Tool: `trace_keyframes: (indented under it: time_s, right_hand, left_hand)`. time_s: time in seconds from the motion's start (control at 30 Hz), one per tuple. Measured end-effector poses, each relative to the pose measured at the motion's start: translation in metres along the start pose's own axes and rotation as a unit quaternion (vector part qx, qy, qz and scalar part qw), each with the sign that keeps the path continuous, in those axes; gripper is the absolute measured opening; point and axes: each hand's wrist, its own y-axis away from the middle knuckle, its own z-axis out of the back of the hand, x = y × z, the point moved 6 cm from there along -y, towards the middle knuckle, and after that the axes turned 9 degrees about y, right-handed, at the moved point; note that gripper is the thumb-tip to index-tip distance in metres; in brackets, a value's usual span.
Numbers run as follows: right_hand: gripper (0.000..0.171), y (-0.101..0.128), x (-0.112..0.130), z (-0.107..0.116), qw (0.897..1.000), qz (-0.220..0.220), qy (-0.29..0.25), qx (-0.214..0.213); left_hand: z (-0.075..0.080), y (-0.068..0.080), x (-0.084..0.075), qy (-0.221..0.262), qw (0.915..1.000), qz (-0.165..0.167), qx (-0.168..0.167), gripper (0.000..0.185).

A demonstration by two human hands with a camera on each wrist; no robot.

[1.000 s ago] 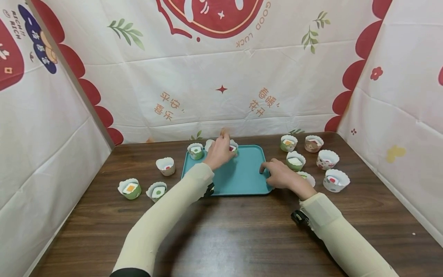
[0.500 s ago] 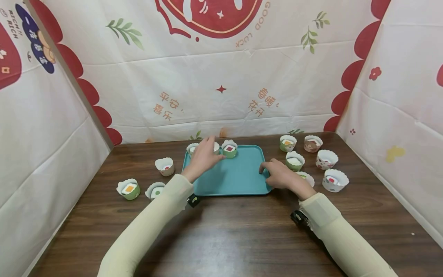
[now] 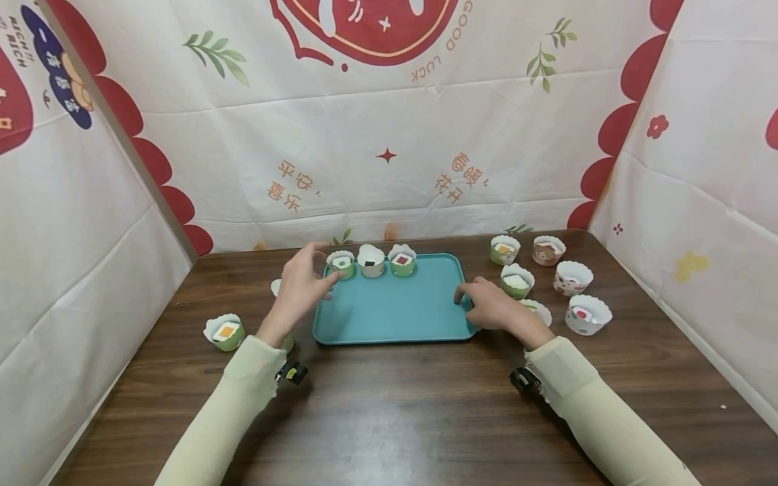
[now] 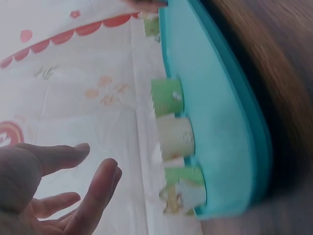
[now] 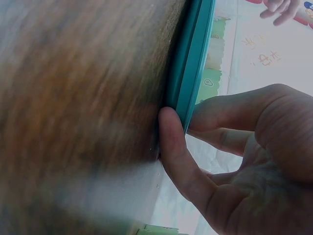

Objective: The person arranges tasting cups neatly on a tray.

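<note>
My right hand (image 3: 494, 307) pinches the right rim of a teal tray (image 3: 392, 307); in the right wrist view its thumb (image 5: 171, 129) lies against the outer side, with the fingers over the rim. Along the tray's far edge stand three paper baking cups: a green one (image 3: 344, 272), a white one with a dark piece inside (image 3: 372, 270) and another green one with a red-centred piece (image 3: 403, 269). My left hand (image 3: 299, 287) hovers by the tray's left side, fingers spread and holding nothing. It partly covers two paper cups behind it.
Left of the tray stands a green paper cup with an orange-topped piece (image 3: 226, 334). Several more cups are grouped at the right, including a white one (image 3: 588, 317) and a brown one (image 3: 549, 253). Printed cloth (image 3: 377, 121) encloses the back and sides of the wooden table (image 3: 401, 412).
My left hand has moved left and nearer, away from the cups at the tray's far edge, uncovering all three. My right hand has stayed on the tray rim.
</note>
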Motion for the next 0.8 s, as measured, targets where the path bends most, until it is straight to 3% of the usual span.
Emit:
trace_keyframes:
  time_s: [0.23,0.4,0.6,0.8]
  right_hand:
    - [0.036,0.0,0.001,0.0,1.0,0.007,0.004,-0.006]
    - [0.036,0.001,0.002,0.0,1.0,0.008,0.004,-0.006]
    - [0.036,0.001,0.002,0.001,1.0,0.009,0.003,-0.007]
    - [0.037,0.0,0.002,0.001,1.0,0.007,0.004,-0.003]
  left_hand:
    - [0.044,0.007,0.021,-0.035,0.9979,0.007,-0.054,0.061]
    - [0.068,0.007,0.042,-0.044,0.9958,0.043,-0.069,0.062]
    - [0.074,0.006,0.064,-0.04,0.9934,0.104,-0.03,0.073]
    - [0.071,0.008,0.08,-0.042,0.9876,0.147,0.035,0.089]
